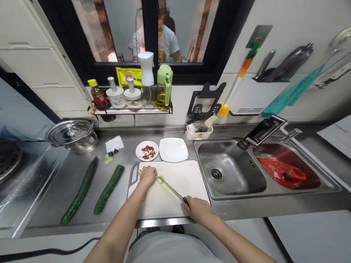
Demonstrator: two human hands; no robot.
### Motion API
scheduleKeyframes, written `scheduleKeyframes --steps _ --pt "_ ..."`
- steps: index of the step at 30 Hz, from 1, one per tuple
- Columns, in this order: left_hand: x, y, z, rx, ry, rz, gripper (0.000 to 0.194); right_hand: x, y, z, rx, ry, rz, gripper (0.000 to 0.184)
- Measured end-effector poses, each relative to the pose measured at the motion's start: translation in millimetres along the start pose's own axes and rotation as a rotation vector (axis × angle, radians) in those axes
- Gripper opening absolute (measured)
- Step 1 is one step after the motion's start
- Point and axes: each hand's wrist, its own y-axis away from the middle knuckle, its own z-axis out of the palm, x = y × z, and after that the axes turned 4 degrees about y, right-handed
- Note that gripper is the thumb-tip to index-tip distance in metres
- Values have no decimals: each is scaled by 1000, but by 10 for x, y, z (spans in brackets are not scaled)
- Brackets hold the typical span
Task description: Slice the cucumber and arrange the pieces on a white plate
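My left hand (149,175) is closed over the upper left of the white cutting board (179,193), fingers curled down. A bit of green cucumber (145,196) shows beneath its wrist; the hand hides most of that piece. By the fingertips, a thin pale cucumber slice (160,179) with a green rim is at the tip of the knife (173,189). My right hand (199,209) grips the knife's black handle at the board's lower right, the blade pointing up and left toward my left hand.
Two whole cucumbers (109,189) lie left of the board. Behind it stand a plate of red pieces (140,153) and a white dish (173,149). A lidded pot (82,142) is at back left, a double sink (233,184) at right. A person (169,42) shows in the window.
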Motion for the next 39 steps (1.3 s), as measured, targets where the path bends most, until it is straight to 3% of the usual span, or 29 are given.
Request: scheduleKeyframes --steps 12,39 --pt "1 -20 8 -14 -8 -18 9 24 172 -55 -62 -19 44 35" --pt "35 28 -27 -3 -16 -28 10 -50 61 -17 4 -35 19 35"
